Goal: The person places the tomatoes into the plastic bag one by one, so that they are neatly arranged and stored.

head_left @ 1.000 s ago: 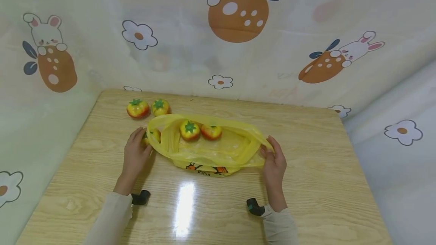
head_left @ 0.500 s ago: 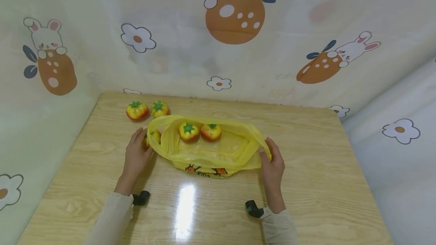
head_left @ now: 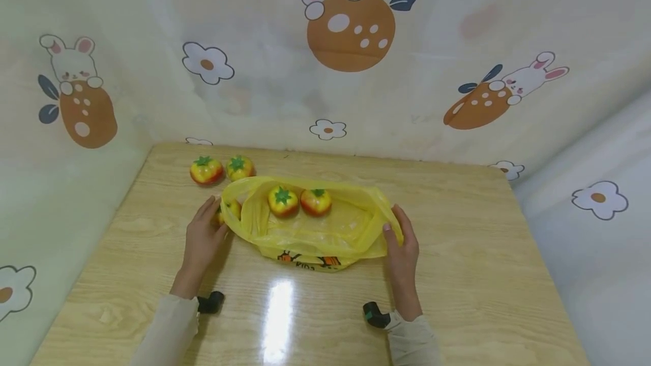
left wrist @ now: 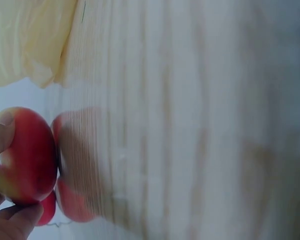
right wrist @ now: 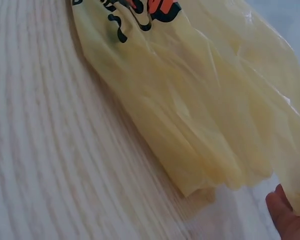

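My left hand (head_left: 200, 242) grips a persimmon (left wrist: 27, 155) with a glossy red and yellow skin, just outside the left end of a yellow plastic bag (head_left: 315, 242). In the head view the bag's edge partly covers this fruit. On the right, my right hand (head_left: 403, 253) pinches the bag's rim, thumb inside and fingers outside. The bag lies with its mouth spread wide. Inside it, side by side, are a persimmon (head_left: 283, 202) with its green leafy top up and a second persimmon (head_left: 316, 203).
Behind the bag's left end, a persimmon (head_left: 206, 171) and another persimmon (head_left: 240, 168) sit on the wooden table (head_left: 473, 275). A patterned curtain (head_left: 254, 106) runs along the table's back edge. Black wrist cameras show at both cuffs, such as the right camera (head_left: 375, 315).
My right hand has shifted slightly left with the bag's rim, and its thumb shows more over the edge. The left hand keeps its hold on the persimmon, nearly still.
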A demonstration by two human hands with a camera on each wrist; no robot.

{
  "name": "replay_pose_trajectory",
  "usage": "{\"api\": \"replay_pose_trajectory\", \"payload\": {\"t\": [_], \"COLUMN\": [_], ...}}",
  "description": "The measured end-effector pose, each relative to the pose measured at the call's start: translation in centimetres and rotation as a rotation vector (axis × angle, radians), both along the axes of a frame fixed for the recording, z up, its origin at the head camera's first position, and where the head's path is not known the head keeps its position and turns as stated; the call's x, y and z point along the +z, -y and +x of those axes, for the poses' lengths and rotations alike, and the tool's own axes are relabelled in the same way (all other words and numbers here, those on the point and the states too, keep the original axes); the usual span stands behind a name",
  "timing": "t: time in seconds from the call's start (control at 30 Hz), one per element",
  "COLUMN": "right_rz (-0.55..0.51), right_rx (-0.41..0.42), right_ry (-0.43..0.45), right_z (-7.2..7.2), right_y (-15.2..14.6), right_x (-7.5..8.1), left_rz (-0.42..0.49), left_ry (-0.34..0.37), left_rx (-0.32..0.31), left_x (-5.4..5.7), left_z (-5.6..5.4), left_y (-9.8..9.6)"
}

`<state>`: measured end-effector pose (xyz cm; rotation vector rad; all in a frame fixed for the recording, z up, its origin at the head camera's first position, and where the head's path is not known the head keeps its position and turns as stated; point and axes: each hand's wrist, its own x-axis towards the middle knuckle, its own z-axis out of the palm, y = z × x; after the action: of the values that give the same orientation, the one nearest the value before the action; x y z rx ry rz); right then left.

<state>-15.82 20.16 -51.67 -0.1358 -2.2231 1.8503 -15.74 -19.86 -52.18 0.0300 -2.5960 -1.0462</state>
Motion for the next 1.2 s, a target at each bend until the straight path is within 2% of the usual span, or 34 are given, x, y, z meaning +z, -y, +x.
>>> {"api": "replay_pose_trajectory", "payload": {"t": [0.33,0.4,0.5,0.57,0.67,0.8,1.0,1.2], "right_rz": [-0.030,-0.006,0.020,0.039,0.026,0.021,0.023,0.046], "right_rx": [0.040,0.044,0.024,-0.005,-0.037,-0.061,-0.063,-0.079], "right_ry": [-0.193,-0.202,-0.181,-0.154,-0.134,-0.132,-0.075,-0.061], "right_z": [-2.1,-2.1,-1.5,-1.1,-0.8,-0.8,-0.3,-0.7], "right_y": [0.8,1.2,2.0,2.3,2.4,2.0,2.2,1.9], "right_x": [1.2,2.1,3.4,3.7,2.0,0.1,0.4,0.9], "left_rz": [0.009,0.009,0.001,-0.011,-0.036,-0.054,-0.072,-0.059], "left_ry": [-0.037,-0.028,0.013,0.035,0.053,0.034,-0.024,-0.057], "left_rx": [-0.004,0.000,0.006,0.006,0.011,0.019,0.033,0.023], "left_x": [0.8,0.8,0.9,0.8,0.5,0.1,-0.4,-0.5], "left_z": [-1.1,-1.2,-1.0,-0.6,0.2,0.7,1.2,0.7], "left_y": [0.0,0.0,0.0,0.0,0.0,-0.1,0.1,0.1]}}
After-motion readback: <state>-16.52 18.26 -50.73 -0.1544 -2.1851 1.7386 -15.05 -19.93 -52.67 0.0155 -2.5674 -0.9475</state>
